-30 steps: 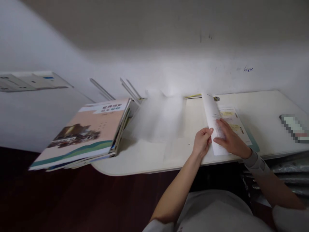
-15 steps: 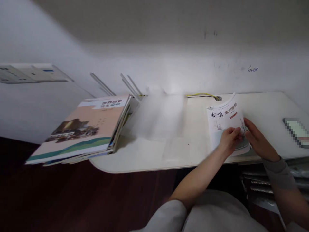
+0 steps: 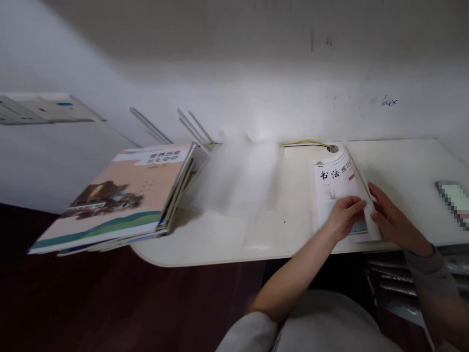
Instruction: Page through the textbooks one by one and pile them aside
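Observation:
A thin paper workbook with Chinese lettering on its white cover lies on the white desk near the front edge. Its right side is raised and curved, partly folded over. My left hand rests on the cover, fingers curled together at the lower right, pinching it; what lies under the fingertips is hidden. At the raised right edge, my right hand grips the workbook between its thumb and fingers. Left of the workbook, a translucent plastic sheet lies flat on the desk.
A stack of textbooks overhangs the desk's rounded left end. A blurred-out phone lies at the right. Yellow and black cables run into a hole at the back. Plastic-wrapped items sit below the desk; wall sockets are at the left.
The workbook's right side has curled up and inward, covering part of the title. Both hands have shifted slightly, and the view has turned a little to the left things moving outward.

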Demonstrator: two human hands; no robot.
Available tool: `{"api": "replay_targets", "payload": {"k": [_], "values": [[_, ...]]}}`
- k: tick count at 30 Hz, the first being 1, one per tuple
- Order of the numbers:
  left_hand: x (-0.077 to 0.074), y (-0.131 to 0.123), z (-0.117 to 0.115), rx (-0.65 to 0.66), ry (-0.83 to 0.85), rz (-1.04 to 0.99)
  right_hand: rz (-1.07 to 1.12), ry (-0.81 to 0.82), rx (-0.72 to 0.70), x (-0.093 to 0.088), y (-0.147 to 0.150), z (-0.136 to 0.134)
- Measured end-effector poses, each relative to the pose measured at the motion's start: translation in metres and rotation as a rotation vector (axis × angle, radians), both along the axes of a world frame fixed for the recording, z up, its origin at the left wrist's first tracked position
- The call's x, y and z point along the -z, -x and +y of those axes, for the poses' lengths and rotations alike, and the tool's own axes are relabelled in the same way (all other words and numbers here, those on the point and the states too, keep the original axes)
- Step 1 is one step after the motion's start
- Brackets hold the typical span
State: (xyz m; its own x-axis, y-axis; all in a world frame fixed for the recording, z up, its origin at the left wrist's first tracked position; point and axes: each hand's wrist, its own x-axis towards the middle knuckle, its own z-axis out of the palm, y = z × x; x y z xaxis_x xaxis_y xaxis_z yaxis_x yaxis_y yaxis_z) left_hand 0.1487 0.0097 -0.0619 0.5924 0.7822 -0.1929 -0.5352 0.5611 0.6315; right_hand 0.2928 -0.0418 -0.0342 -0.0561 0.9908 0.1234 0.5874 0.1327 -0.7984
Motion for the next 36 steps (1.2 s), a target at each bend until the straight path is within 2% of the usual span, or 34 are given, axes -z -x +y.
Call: {"api": "replay_targets", "payload": {"k": [3,5,6,8,11,13,15,18,21,26,30,36], "values": [[0.001,0.018,-0.001,-0.055,-0.118,0.245,-0.18,-0.182,0.217,-0.014,-0.012,0.005],[0.001,0.039,0.0,-0.115,-0.278,0.471,-0.334,-0.324,0.268,-0.026,-0.008,0.015],[0.001,0.051,0.0,-0.145,-0.372,0.596,-0.396,-0.351,0.209,-0.03,-0.001,0.022],[0.002,0.077,0.001,-0.19,-0.576,0.879,-0.486,-0.324,0.003,-0.028,0.021,0.039],[0.008,0.115,0.001,-0.277,-0.903,1.382,-0.638,-0.196,-0.247,-0.005,0.059,0.063],[0.017,0.138,0.001,-0.307,-1.054,1.691,-0.706,-0.139,-0.328,0.013,0.077,0.072],[0.027,0.157,0.002,-0.256,-1.134,1.864,-0.738,-0.125,-0.335,0.025,0.088,0.076],[0.038,0.175,0.004,-0.16,-1.194,1.884,-0.772,-0.134,-0.287,0.031,0.101,0.077],[0.04,0.18,0.005,-0.17,-1.187,1.843,-0.824,-0.148,-0.277,0.03,0.119,0.077],[0.033,0.179,0.004,-0.229,-1.117,1.754,-0.837,-0.15,-0.263,0.031,0.147,0.08],[0.026,0.182,0.001,-0.298,-1.064,1.718,-0.824,-0.126,-0.233,0.031,0.149,0.082],[0.011,0.188,-0.005,-0.264,-1.007,1.873,-0.84,-0.113,-0.21,0.03,0.15,0.084]]}}
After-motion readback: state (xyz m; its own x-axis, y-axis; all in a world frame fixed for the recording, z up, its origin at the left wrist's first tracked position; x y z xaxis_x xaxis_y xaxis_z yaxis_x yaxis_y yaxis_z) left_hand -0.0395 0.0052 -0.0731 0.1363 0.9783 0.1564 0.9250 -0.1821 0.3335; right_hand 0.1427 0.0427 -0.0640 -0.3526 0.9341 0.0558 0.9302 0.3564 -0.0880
